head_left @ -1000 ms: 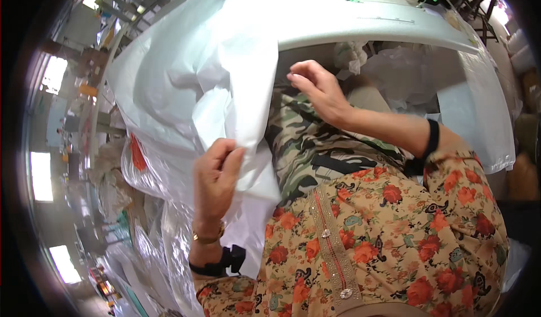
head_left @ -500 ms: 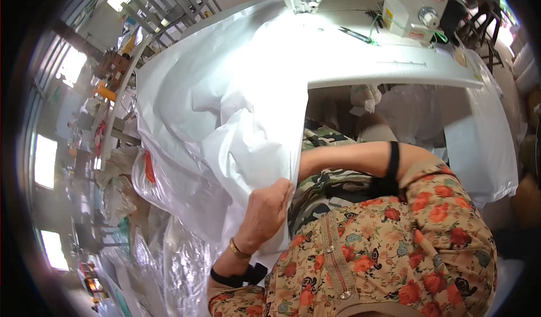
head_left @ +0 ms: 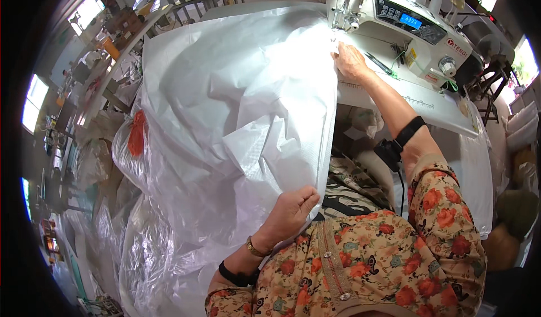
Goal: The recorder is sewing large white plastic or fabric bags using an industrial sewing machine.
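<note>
White sheet, centre of frame; upper part on worktop, lower part hanging toward lower centre. Straight right edge runs near-vertical, top leaning slightly right, pointing up at sewing machine, upper right. Sheet's overall long axis unclear, too rumpled. Slightly shiny, fine dotted texture, creased mid-right, glare near top. Left hand, lower centre: fingers curled, gripping the edge. Right hand, upper centre-right: fingers at edge's top end, pinching or pressing, can't tell.

Pale table, white sheet, sewing machine
</note>
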Action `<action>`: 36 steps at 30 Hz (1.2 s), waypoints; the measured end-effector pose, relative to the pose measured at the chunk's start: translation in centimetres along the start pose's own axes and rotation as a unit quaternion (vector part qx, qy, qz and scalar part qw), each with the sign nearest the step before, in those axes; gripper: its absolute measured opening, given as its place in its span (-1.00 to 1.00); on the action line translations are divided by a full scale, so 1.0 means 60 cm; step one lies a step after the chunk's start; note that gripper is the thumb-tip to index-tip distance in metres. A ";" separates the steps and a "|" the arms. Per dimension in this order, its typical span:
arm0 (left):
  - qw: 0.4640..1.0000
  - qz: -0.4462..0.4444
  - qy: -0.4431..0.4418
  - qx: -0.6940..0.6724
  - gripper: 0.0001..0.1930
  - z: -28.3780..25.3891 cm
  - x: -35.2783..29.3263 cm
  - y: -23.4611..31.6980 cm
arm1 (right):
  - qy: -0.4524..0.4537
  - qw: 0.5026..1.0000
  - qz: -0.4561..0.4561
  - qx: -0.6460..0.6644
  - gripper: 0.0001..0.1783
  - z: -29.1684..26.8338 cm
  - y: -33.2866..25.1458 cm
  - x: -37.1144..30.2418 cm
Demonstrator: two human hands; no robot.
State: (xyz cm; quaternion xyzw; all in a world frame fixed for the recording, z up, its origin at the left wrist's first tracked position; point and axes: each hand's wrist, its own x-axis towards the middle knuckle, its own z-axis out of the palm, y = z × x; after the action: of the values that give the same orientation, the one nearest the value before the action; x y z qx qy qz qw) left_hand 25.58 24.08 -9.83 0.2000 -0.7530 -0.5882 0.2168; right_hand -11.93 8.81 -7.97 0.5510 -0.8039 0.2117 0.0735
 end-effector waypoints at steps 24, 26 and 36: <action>0.986 0.042 -0.103 0.122 -0.75 0.025 0.041 0.002 | -0.070 0.985 0.161 0.008 -0.62 -0.002 -0.046 0.002; 0.985 0.049 -0.094 0.133 -0.76 0.027 0.041 -0.007 | -0.058 0.984 0.166 0.010 -0.61 -0.006 -0.063 -0.013; 0.974 0.080 -0.069 0.202 -0.78 0.029 0.053 -0.018 | -0.005 0.991 0.099 -0.093 -0.83 -0.009 -0.082 -0.048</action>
State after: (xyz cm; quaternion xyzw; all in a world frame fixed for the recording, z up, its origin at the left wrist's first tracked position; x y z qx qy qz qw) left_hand 22.05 23.45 -10.94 0.1377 -0.8830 -0.4171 0.1653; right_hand -6.39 10.01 -7.22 0.4602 -0.8711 0.1399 0.0989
